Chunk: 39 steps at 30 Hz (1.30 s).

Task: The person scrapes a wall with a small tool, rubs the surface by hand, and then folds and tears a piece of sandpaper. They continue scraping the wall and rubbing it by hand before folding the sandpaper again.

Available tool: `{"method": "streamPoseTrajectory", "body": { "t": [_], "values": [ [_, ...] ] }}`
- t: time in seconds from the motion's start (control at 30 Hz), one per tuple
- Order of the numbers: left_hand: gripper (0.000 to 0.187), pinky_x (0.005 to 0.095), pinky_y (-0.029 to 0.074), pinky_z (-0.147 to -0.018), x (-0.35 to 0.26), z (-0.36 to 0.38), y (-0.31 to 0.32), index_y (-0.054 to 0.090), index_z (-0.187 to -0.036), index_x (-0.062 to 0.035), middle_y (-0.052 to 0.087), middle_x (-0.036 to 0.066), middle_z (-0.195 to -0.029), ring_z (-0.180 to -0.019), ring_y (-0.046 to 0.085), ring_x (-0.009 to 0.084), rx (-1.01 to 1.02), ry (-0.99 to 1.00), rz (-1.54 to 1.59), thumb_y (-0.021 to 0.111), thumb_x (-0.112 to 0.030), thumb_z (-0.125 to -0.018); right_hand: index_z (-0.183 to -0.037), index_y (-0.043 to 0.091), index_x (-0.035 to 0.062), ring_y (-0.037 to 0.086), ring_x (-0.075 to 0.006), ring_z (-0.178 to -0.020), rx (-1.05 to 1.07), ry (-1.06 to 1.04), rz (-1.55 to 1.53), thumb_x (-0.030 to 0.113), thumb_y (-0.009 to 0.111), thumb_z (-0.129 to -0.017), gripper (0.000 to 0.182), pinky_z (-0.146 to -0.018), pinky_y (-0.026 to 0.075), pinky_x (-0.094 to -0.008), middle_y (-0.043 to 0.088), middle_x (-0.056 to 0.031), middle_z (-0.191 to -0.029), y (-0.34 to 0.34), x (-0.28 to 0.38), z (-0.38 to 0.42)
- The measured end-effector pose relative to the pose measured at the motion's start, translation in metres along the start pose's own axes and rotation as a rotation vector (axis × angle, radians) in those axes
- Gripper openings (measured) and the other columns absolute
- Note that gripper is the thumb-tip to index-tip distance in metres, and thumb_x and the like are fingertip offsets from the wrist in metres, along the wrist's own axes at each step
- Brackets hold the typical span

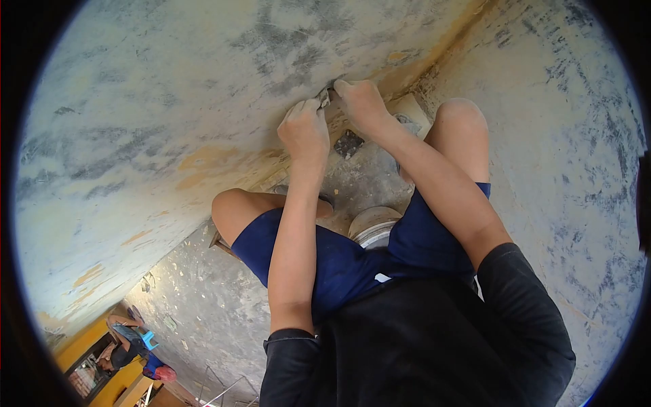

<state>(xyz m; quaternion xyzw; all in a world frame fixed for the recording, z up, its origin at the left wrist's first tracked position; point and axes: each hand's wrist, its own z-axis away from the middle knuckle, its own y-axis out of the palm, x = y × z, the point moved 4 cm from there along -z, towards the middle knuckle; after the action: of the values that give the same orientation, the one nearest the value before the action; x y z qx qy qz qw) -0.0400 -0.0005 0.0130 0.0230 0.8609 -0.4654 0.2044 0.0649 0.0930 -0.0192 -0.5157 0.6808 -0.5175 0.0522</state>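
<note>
My left hand (304, 132) is closed in front of the mottled white and grey wall (224, 88). A small grey, crumpled-looking piece (324, 99) pokes out between its fingers and thumb; its kind is too small to tell. Just to the right, my right hand (363, 105) is closed with its fingertips against the wall, near that same piece. Whatever sits in the right fingers is mostly hidden. Below the hands, a dark, white-flecked square patch (348, 144) lies on the dusty floor by the wall's foot.
A white bucket (373, 229) stands between my legs, partly covered by my shorts. Another wall (542, 156) rises close on the right, meeting the first in a corner. At the lower left, another person (122, 353) is near a light-blue stool (148, 340).
</note>
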Motion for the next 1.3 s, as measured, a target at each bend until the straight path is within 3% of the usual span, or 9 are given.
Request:
{"method": "streamPoseTrajectory", "body": {
  "t": [0.17,0.47,0.7,0.8,0.9,1.0,1.1,1.17,1.3],
  "values": [
    [0.009,0.0445,0.051,-0.067,0.043,0.018,-0.031,0.073,-0.086,-0.0103,0.069,0.011,-0.082,-0.077,0.066,0.0348,0.020,-0.210,-0.072,0.070,-0.018,-0.082,-0.083,0.059,0.0010,0.069,-0.0381,-0.072,0.039,-0.133,-0.052,0.005,0.057,-0.084,0.005,-0.063,0.054,-0.0469,0.065,-0.0192,-0.070,0.035,0.043,-0.003],
    [0.004,0.0425,0.053,-0.069,0.003,-0.004,-0.005,0.071,-0.083,-0.0081,0.071,0.010,-0.085,-0.083,0.068,0.0309,0.069,-0.005,0.014,0.070,-0.009,-0.079,-0.085,0.059,0.0028,0.066,-0.0396,-0.072,-0.015,0.005,-0.026,0.005,0.060,-0.083,0.003,-0.062,0.051,-0.0467,0.064,-0.0204,-0.073,-0.001,0.003,0.001],
    [0.007,0.0433,0.052,-0.068,0.029,0.008,-0.031,0.072,-0.082,-0.0086,0.070,0.012,-0.082,-0.078,0.068,0.0333,0.112,-0.200,-0.091,0.070,-0.015,-0.081,-0.084,0.060,0.0011,0.067,-0.0404,-0.073,0.015,-0.071,-0.078,0.008,0.058,-0.086,0.007,-0.065,0.053,-0.0469,0.066,-0.0197,-0.076,0.031,0.032,-0.001],
    [0.009,0.0430,0.052,-0.067,0.044,0.011,-0.045,0.073,-0.082,-0.0094,0.070,0.012,-0.080,-0.075,0.068,0.0343,0.144,-0.214,-0.210,0.071,-0.019,-0.081,-0.082,0.061,0.0006,0.068,-0.0399,-0.077,0.154,-0.101,-0.072,0.007,0.060,-0.088,0.009,-0.068,0.053,-0.0483,0.066,-0.0209,-0.077,0.035,0.046,-0.003],
    [0.008,0.0412,0.053,-0.068,0.049,0.016,-0.054,0.074,-0.085,-0.0078,0.070,0.013,-0.077,-0.071,0.068,0.0317,0.225,-0.307,-0.037,0.074,-0.012,-0.077,-0.084,0.062,-0.0017,0.069,-0.0393,-0.084,0.350,-0.004,-0.068,0.011,0.064,-0.089,0.014,-0.073,0.054,-0.0494,0.068,-0.0208,-0.080,0.024,0.048,0.003],
    [0.009,0.0404,0.051,-0.067,0.036,0.019,-0.049,0.069,-0.079,-0.0085,0.067,0.010,-0.080,-0.073,0.066,0.0326,0.277,-0.264,0.126,0.076,-0.015,-0.077,-0.089,0.066,-0.0050,0.069,-0.0410,-0.088,0.436,0.175,-0.007,0.017,0.070,-0.088,0.022,-0.079,0.054,-0.0492,0.069,-0.0222,-0.082,0.019,0.015,0.024],
    [0.012,0.0392,0.052,-0.068,0.010,0.022,-0.039,0.068,-0.082,-0.0075,0.065,0.009,-0.082,-0.079,0.065,0.0302,0.217,-0.087,0.073,0.076,-0.009,-0.074,-0.109,0.065,-0.0064,0.070,-0.0406,-0.090,0.666,0.416,-0.011,0.027,0.067,-0.094,0.037,-0.082,0.056,-0.0462,0.069,-0.0242,-0.092,0.019,-0.013,0.034],
    [0.016,0.0394,0.051,-0.070,-0.006,0.024,-0.035,0.066,-0.083,-0.0077,0.063,0.007,-0.085,-0.084,0.064,0.0285,0.044,0.113,0.151,0.074,-0.002,-0.070,-0.125,0.054,-0.0099,0.070,-0.0342,-0.096,0.197,1.416,-1.131,0.035,0.059,-0.101,0.052,-0.084,0.057,-0.0440,0.067,-0.0257,-0.102,0.008,-0.020,0.049],
    [0.019,0.0401,0.053,-0.072,-0.034,0.022,-0.029,0.067,-0.083,-0.0087,0.064,0.007,-0.088,-0.085,0.065,0.0287,-0.026,0.219,0.186,0.071,0.002,-0.068,-0.131,0.046,-0.0108,0.068,-0.0268,-0.101,-0.035,1.443,-1.592,0.042,0.053,-0.103,0.060,-0.085,0.057,-0.0405,0.065,-0.0226,-0.109,-0.018,-0.017,0.050]
  ]
}}
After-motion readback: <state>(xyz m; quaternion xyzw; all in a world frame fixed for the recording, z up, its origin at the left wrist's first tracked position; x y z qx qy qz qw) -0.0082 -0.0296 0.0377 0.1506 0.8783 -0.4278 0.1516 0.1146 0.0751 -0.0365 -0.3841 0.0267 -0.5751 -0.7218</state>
